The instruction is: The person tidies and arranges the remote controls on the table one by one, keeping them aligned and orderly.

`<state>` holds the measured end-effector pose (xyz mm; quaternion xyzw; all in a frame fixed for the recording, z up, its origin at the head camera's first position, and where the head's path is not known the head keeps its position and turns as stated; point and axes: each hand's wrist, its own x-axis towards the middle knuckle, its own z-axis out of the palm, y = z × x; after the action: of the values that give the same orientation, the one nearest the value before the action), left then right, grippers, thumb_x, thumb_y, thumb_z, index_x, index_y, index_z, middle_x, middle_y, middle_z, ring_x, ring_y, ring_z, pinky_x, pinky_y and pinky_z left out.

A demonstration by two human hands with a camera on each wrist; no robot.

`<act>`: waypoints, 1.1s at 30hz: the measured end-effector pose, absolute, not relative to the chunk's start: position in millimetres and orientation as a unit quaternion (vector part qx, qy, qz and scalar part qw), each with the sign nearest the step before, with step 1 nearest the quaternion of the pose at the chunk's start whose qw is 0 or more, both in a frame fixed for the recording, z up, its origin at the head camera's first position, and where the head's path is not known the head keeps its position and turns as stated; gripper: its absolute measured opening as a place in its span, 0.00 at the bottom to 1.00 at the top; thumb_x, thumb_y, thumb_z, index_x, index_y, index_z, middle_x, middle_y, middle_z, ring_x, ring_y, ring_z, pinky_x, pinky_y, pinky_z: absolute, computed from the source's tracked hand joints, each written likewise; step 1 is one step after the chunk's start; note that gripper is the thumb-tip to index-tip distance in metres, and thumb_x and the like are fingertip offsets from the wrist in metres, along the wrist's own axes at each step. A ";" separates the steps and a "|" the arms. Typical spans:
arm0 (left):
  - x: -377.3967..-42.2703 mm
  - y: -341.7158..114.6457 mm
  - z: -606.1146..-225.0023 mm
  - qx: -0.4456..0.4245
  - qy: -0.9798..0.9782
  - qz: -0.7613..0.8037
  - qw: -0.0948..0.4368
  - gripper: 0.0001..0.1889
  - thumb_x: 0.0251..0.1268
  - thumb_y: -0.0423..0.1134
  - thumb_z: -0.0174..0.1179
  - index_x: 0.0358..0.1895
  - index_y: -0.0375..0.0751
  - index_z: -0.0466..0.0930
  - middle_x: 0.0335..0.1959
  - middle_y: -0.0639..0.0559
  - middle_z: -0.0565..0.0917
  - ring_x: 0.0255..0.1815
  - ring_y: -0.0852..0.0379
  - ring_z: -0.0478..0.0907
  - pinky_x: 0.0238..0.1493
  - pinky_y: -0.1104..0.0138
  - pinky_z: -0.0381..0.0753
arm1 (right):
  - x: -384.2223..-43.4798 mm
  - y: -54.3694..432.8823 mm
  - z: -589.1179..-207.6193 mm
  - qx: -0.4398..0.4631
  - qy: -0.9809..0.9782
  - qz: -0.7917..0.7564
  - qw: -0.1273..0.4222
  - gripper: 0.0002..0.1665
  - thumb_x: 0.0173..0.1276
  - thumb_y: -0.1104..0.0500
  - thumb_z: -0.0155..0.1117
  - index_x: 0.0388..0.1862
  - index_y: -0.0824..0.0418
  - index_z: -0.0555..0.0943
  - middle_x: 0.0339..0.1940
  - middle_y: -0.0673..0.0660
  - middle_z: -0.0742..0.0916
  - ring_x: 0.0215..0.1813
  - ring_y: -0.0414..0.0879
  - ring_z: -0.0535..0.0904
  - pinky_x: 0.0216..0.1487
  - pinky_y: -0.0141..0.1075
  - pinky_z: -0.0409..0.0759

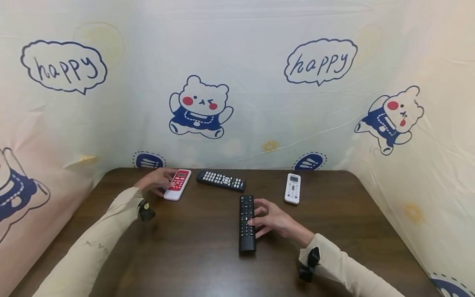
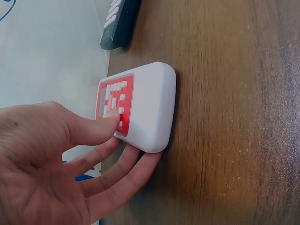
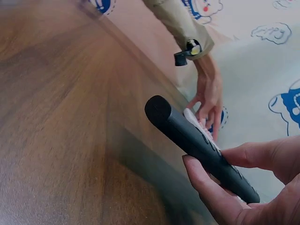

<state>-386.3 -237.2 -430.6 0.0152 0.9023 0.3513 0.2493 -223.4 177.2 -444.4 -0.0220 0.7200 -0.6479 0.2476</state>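
Left hand [image 1: 158, 180] pinches red-and-white remote [image 1: 179, 184] near far table [image 1: 185, 247] edge; right hand [image 1: 275, 219] grips long black remote [image 1: 246, 231] above mid-table, well in from both side edges.

We see soft, even light across the pale wall [image 1: 256, 49], with a whitish sheen on the dark table [image 1: 219, 280] at the bottom of the head view. Speckled glare marks the right side of the left wrist view. In the right wrist view, a smeared dark patch — shadow or reflection, we cannot tell — lies below the black remote [image 3: 192, 140].
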 end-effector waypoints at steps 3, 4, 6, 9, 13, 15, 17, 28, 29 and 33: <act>-384.9 -236.3 -430.5 0.006 0.902 0.352 0.249 0.40 0.72 0.30 0.62 0.83 0.35 0.54 0.70 0.25 0.68 0.61 0.33 0.76 0.51 0.50 0.90 | -220.6 171.6 -444.7 -0.025 0.729 -0.638 0.246 0.50 0.66 0.71 0.71 0.82 0.68 0.56 0.62 0.71 0.78 0.42 0.52 0.87 0.40 0.50 0.92; -385.1 -236.6 -431.4 0.005 0.903 0.351 0.248 0.40 0.72 0.30 0.62 0.83 0.36 0.54 0.70 0.25 0.68 0.61 0.33 0.76 0.51 0.51 0.90 | -220.0 169.7 -444.6 -0.025 0.732 -0.635 0.246 0.50 0.66 0.71 0.71 0.82 0.68 0.56 0.62 0.71 0.78 0.42 0.52 0.87 0.40 0.50 0.92; -385.8 -237.6 -433.3 0.002 0.904 0.348 0.248 0.39 0.72 0.30 0.62 0.83 0.35 0.54 0.69 0.24 0.68 0.60 0.33 0.77 0.50 0.51 0.90 | -219.0 166.1 -444.9 -0.028 0.736 -0.630 0.246 0.50 0.66 0.72 0.71 0.82 0.68 0.57 0.61 0.71 0.78 0.41 0.52 0.87 0.39 0.50 0.92; -387.1 -237.5 -435.2 -0.004 0.906 0.344 0.247 0.39 0.73 0.30 0.61 0.83 0.35 0.55 0.69 0.25 0.69 0.60 0.34 0.77 0.49 0.52 0.90 | -218.8 162.0 -444.5 -0.028 0.743 -0.624 0.242 0.50 0.65 0.71 0.71 0.82 0.68 0.57 0.60 0.71 0.78 0.41 0.52 0.87 0.38 0.50 0.92; -389.6 -235.7 -436.1 -0.007 0.907 0.342 0.245 0.39 0.73 0.29 0.61 0.83 0.35 0.55 0.68 0.25 0.70 0.59 0.35 0.78 0.48 0.52 0.90 | -221.1 158.8 -444.8 -0.024 0.751 -0.618 0.230 0.50 0.65 0.71 0.72 0.82 0.68 0.58 0.59 0.71 0.78 0.40 0.53 0.87 0.38 0.50 0.92; -390.0 -234.5 -435.5 -0.009 0.908 0.341 0.244 0.39 0.73 0.29 0.61 0.83 0.35 0.54 0.67 0.25 0.70 0.59 0.35 0.78 0.48 0.52 0.90 | -223.4 157.7 -446.0 -0.025 0.755 -0.615 0.227 0.50 0.65 0.71 0.72 0.82 0.68 0.58 0.59 0.71 0.78 0.40 0.53 0.87 0.38 0.49 0.92; -389.6 -233.4 -434.3 -0.010 0.908 0.341 0.244 0.39 0.72 0.29 0.61 0.83 0.35 0.54 0.67 0.25 0.71 0.59 0.35 0.78 0.49 0.52 0.90 | -226.5 156.8 -447.2 -0.027 0.758 -0.612 0.223 0.50 0.65 0.72 0.72 0.82 0.69 0.57 0.59 0.72 0.78 0.40 0.54 0.87 0.38 0.49 0.92; -382.7 -231.2 -427.7 -0.002 0.905 0.351 0.238 0.39 0.71 0.27 0.61 0.83 0.35 0.55 0.71 0.25 0.66 0.61 0.33 0.75 0.50 0.51 0.90 | -238.3 150.7 -445.6 -0.041 0.808 -0.545 0.220 0.49 0.68 0.75 0.68 0.82 0.71 0.55 0.43 0.67 0.84 0.35 0.54 0.87 0.31 0.46 0.91; -382.8 -231.4 -428.0 0.001 0.905 0.352 0.238 0.40 0.71 0.27 0.61 0.83 0.35 0.55 0.71 0.25 0.65 0.61 0.33 0.75 0.51 0.50 0.90 | -237.8 149.7 -444.5 -0.039 0.815 -0.534 0.220 0.49 0.68 0.74 0.68 0.82 0.71 0.54 0.41 0.66 0.84 0.34 0.53 0.86 0.30 0.46 0.91; -383.3 -232.5 -428.7 0.004 0.903 0.354 0.242 0.39 0.71 0.27 0.61 0.83 0.35 0.55 0.72 0.25 0.65 0.62 0.32 0.74 0.51 0.49 0.90 | -235.5 146.9 -440.0 -0.030 0.833 -0.505 0.225 0.48 0.69 0.73 0.68 0.82 0.71 0.56 0.36 0.64 0.85 0.33 0.53 0.86 0.29 0.44 0.90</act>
<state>-383.3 -232.5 -428.7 0.0035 0.9035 0.3539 0.2418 -235.5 146.9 -440.0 -0.0296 0.8327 -0.5049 0.2255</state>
